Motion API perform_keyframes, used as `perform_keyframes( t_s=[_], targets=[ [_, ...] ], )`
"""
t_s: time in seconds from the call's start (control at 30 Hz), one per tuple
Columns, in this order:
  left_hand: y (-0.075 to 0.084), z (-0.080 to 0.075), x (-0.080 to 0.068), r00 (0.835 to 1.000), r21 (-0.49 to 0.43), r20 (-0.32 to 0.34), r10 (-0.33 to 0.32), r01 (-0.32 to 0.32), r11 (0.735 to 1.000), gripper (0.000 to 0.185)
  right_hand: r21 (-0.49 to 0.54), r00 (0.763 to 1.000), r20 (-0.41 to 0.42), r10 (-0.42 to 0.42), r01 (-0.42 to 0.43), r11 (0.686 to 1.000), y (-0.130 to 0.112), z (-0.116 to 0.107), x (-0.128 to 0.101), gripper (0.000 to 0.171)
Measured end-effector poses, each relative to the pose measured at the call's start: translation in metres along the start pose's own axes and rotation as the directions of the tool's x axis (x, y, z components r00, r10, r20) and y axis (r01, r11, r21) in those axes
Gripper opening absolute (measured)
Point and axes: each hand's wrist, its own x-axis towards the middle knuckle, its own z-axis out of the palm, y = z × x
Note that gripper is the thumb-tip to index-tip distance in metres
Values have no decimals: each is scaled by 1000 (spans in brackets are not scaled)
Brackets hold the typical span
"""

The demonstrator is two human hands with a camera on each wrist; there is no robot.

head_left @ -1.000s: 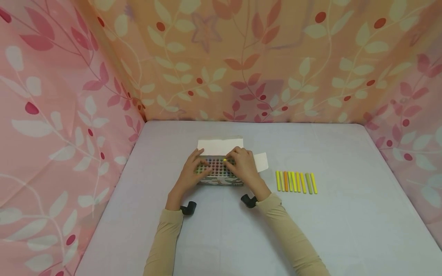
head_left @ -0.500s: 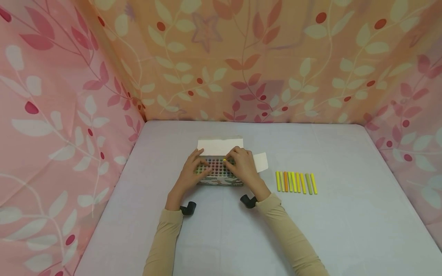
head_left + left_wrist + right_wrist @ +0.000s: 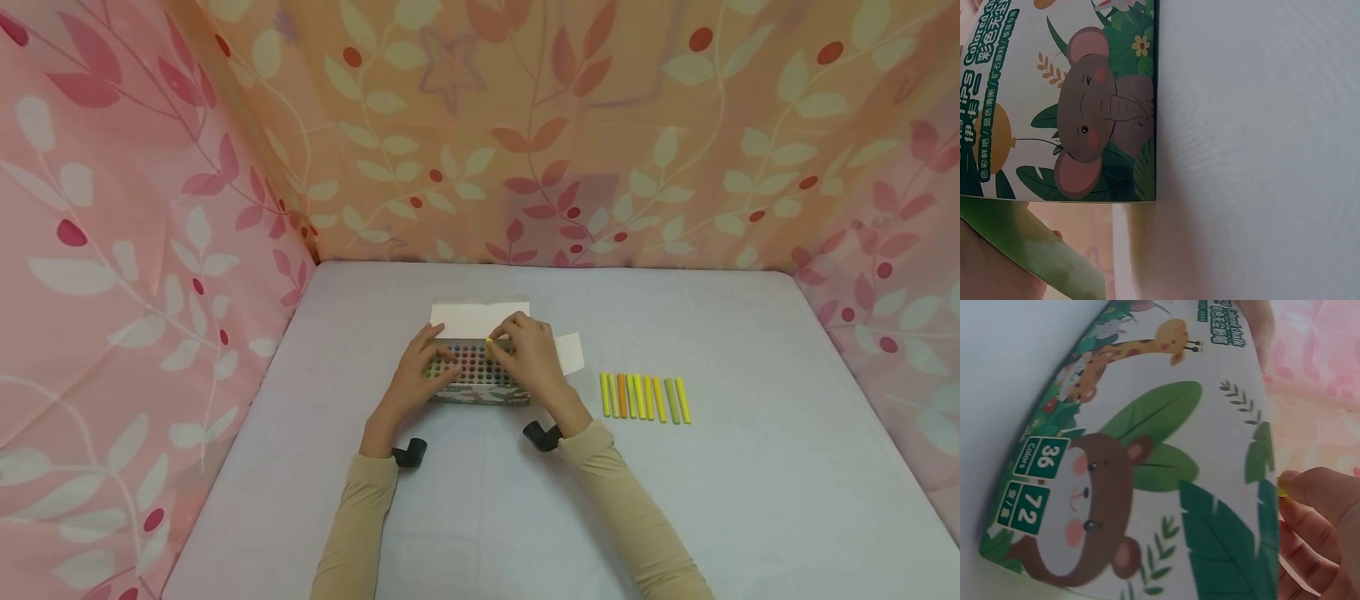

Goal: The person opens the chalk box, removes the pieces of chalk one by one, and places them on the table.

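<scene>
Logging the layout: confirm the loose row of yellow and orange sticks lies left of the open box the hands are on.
Wrong side. In the head view the row of sticks lies right of the open box, beyond the right hand; the left hand rests on the box too.

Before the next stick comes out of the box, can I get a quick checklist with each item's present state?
1. Left hand steadies the box: ok.
2. Right hand pinches a yellow stick at the box's top: ok.
3. Lid flap folded back, stick ends exposed: ok.
4. Row of sticks lies apart from the box, on the table: ok.
5. Bare table beside the row: ok.
6. Firmness of the grip: cannot tell.
</scene>
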Motion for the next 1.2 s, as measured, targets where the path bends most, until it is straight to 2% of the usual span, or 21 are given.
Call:
perform_keyframes(
  t_s=[0.33,0.7,0.97,1.2],
  targets=[
    [-2,1,1,1000,6,-8,18,-18,1000,25,85,994,-112,-18,28,996,0,-10,0,10],
    [-2,0,1,1000,-6,1,23,-23,1000,25,253,981,-193,10,40,967,-4,-35,-2,11],
    [-1,-1,1,1000,-5,4,18,-18,1000,25,314,969,-247,14,66,947,-1,-51,-4,10],
    [-1,0,0,1000,-11,3,7,-7,1000,25,308,962,-273,25,63,949,8,-63,-8,11]
  ],
)
